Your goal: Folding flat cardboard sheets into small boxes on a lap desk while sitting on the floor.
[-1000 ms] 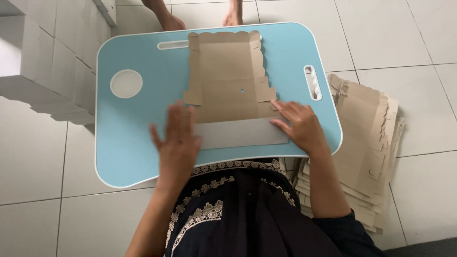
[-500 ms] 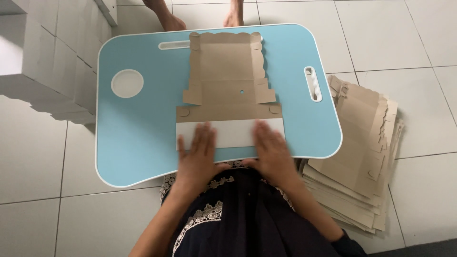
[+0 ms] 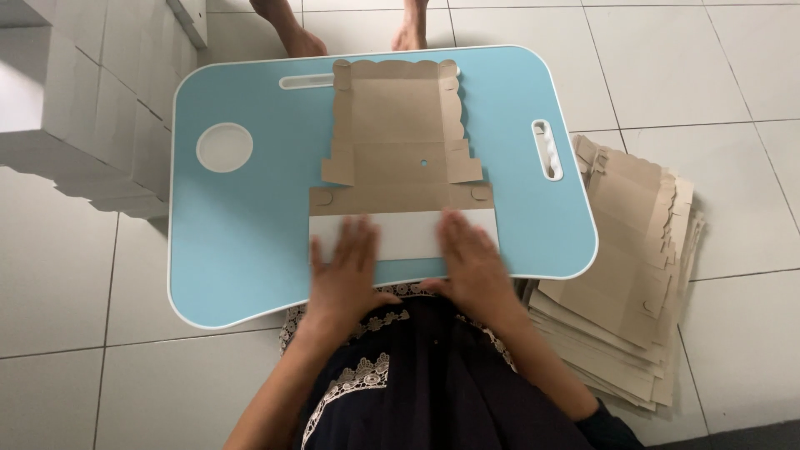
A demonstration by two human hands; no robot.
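A flat brown cardboard box blank point(image 3: 398, 137) lies on a light blue lap table point(image 3: 242, 225). Its near flap point(image 3: 408, 235) is folded up and back, showing a white underside. My left hand point(image 3: 348, 271) presses flat on the left part of that white flap. My right hand point(image 3: 473, 262) presses flat on its right part. Both hands have fingers spread and hold nothing.
A stack of several flat brown box blanks point(image 3: 625, 267) lies on the tiled floor at the right. White folded boxes point(image 3: 92, 92) are piled at the upper left. Another person's bare feet point(image 3: 350, 33) stand beyond the table's far edge.
Both hands moved inward and toward me along the folded white flap. They now press nearer the table's front edge, and the flap lies flatter.
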